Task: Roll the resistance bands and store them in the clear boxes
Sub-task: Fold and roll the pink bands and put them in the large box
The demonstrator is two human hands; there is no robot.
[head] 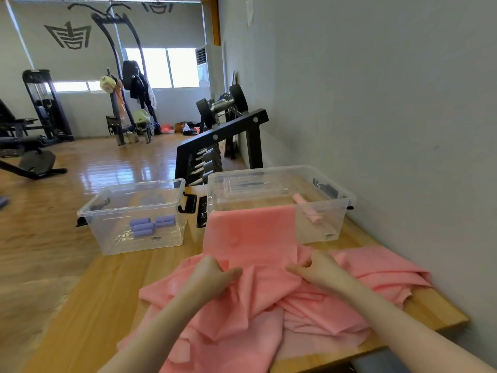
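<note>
A wide pink resistance band (252, 238) lies stretched from the table up over the near rim of the right clear box (341, 208). More pink bands (309, 310) are heaped loosely on the wooden table (113, 292). My left hand (212, 275) grips the stretched band's left side with curled fingers. My right hand (320, 270) pinches its right side. Two rolled pink bands (309, 208) lie inside the right box. The left clear box (107, 208) holds several rolled purple bands (150, 224).
Black box clips (193, 205) sit between the two boxes. A dumbbell rack (223, 141) stands behind the table. A grey wall (376, 103) runs along the right. Gym machines and a wooden floor fill the left background.
</note>
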